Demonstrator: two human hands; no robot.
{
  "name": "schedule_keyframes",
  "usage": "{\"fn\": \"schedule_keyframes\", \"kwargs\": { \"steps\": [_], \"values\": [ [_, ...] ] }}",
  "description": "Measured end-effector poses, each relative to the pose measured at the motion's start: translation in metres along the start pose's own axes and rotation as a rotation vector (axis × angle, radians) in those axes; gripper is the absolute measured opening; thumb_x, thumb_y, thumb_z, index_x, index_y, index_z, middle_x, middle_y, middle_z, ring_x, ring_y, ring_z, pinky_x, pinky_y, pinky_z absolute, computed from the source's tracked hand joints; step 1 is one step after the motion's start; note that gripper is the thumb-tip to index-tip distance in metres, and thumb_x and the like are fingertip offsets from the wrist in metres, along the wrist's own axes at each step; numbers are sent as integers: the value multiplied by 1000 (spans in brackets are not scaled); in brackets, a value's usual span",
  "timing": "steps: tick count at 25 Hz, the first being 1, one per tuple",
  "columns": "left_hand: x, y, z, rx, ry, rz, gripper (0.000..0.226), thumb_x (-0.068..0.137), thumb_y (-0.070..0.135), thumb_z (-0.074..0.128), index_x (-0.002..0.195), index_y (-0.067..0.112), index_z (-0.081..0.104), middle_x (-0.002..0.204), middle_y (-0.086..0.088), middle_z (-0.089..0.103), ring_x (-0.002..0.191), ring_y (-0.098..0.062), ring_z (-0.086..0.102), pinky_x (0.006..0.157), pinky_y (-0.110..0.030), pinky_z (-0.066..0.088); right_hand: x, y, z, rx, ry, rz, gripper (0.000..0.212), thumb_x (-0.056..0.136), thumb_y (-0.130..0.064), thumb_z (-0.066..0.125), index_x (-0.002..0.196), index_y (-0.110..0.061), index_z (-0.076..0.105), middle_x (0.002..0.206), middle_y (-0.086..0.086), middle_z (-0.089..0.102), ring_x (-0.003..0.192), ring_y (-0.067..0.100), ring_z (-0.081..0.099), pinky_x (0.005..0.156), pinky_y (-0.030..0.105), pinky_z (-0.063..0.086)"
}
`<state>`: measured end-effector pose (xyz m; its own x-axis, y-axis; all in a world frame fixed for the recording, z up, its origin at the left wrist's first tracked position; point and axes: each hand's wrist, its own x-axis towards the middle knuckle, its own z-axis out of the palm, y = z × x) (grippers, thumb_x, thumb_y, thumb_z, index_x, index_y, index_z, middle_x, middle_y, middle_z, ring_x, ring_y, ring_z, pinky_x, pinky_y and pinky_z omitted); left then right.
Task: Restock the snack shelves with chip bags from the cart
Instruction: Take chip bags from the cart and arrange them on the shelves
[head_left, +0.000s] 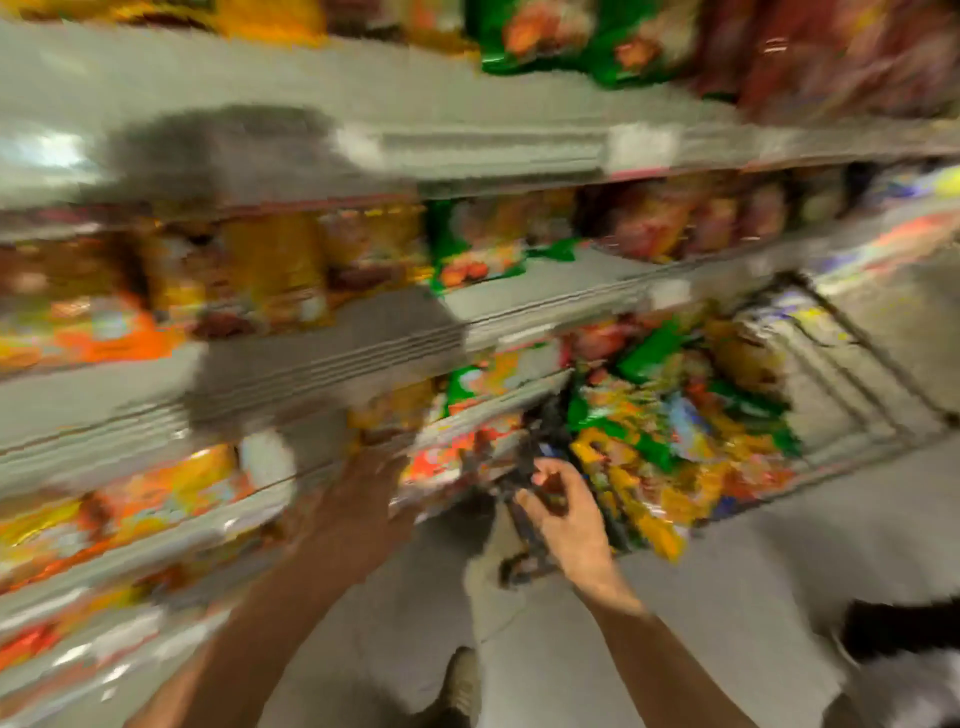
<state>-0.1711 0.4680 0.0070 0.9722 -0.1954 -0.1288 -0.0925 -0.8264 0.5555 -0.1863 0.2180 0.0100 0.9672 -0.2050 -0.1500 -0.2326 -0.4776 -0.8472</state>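
Chip bags (675, 415) lie heaped in the cart (852, 374) at the right, just beside the snack shelves (311, 364) on the left, the right hand (566, 514) near their close edge pinching something dark and blurred, the left hand (358, 499) reaching toward a lower shelf, its grip too blurred to tell

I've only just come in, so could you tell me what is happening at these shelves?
A person is restocking snacks. The frame is heavily blurred. The left hand reaches toward a lower shelf lined with bags. The right hand is at the near edge of the cart, which holds a heap of mixed chip bags; its fingers are curled, but whether they grip anything is unclear. The upper shelves look stocked.
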Motion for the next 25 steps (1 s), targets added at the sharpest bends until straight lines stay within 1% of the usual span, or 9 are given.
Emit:
{"fn": "schedule_keyframes", "kwargs": {
  "steps": [2,4,8,12,14,16,19,22,25],
  "values": [
    [32,50,12,-20,-24,109,57,86,44,52,134,13,62,137,-11,60,126,-31,57,106,-40,46,6,13,-58,40,129,53,27,87,-9,76,106,-21,60,94,4,64,86,22,60,79,31,50],
    [66,96,36,0,-17,235,63,78,49,48,124,11,69,125,-15,68,114,-37,66,95,-47,55,14,36,-112,46,248,98,24,85,-6,78,101,-14,61,88,-4,61,82,13,57,79,30,48],
    [131,171,79,62,-208,282,61,84,53,54,140,26,56,139,-3,56,130,-27,52,106,-42,45,43,98,-187,183,350,237,24,88,-12,76,103,-22,60,91,-5,65,82,-1,61,74,14,48],
    [198,238,121,103,-266,266,55,92,41,66,142,20,54,139,-7,56,129,-27,52,107,-33,38,85,166,-235,285,302,401,30,89,-13,76,110,-24,58,103,9,67,95,24,64,87,40,53],
    [225,267,139,121,-283,215,55,93,42,64,143,19,54,141,-9,55,132,-29,51,108,-34,37,108,189,-256,292,284,428,29,88,-11,75,105,-28,58,94,4,66,84,20,62,76,36,52],
    [249,285,156,136,-319,154,58,95,45,61,145,19,49,149,-9,49,137,-27,44,111,-32,34,134,203,-274,296,252,451,36,87,-12,76,116,-25,57,93,2,63,78,15,59,68,29,49],
    [275,296,179,203,-333,117,70,93,47,61,153,19,38,158,-9,35,145,-28,30,115,-35,27,172,221,-293,304,281,508,50,87,-15,78,127,-23,50,100,1,58,84,15,57,71,26,50],
    [306,289,196,283,-262,145,72,89,45,68,150,17,42,154,-14,37,142,-34,30,114,-43,31,201,229,-302,260,262,562,54,88,-20,77,134,-18,48,100,0,59,82,11,59,61,15,49],
    [349,277,209,370,-297,158,79,88,59,52,147,6,48,154,-21,40,145,-39,33,118,-46,28,229,238,-305,157,349,609,52,87,-20,77,132,-13,50,115,10,61,100,25,62,83,36,54]
  ]
}}
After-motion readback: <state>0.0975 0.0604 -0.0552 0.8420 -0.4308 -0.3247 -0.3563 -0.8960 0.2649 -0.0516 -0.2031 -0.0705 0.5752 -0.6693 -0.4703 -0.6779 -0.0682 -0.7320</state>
